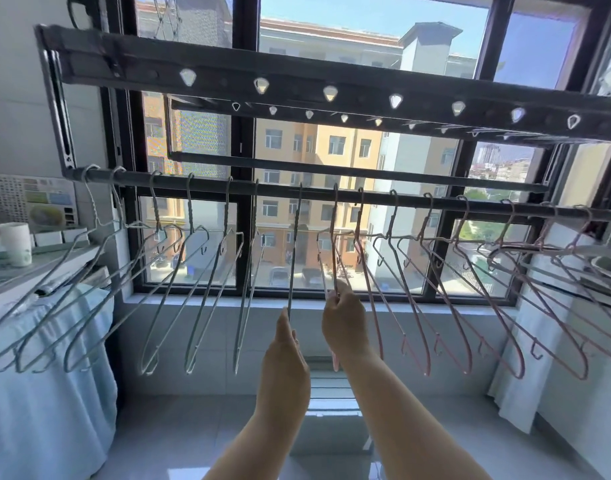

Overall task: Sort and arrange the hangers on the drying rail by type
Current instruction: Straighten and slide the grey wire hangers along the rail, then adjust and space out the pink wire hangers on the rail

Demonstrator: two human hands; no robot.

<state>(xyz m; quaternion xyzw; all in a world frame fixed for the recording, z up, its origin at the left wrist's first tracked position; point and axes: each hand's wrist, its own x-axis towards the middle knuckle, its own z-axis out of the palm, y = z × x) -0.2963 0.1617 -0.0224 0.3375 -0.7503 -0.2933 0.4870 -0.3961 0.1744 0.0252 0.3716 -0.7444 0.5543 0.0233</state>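
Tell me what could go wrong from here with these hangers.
1. The right hand pinches the pink hanger close beside its pink neighbours; pulling may tangle them.
2. The left hand only touches the blue-grey hanger with straight fingers; it may swing or twist on the rail.

The drying rail (208, 184) is dark metal with a dull, matt finish, and so is the perforated bar (297, 74) above it. The grey-blue hangers (190, 213) look like thin wire under a smooth coating, twisted at the neck; the pink hangers (360, 209) are of the same coated wire. The floor tiles (193, 438) are pale and glossy. To the left hangs soft, matt, light blue cloth (54, 393).
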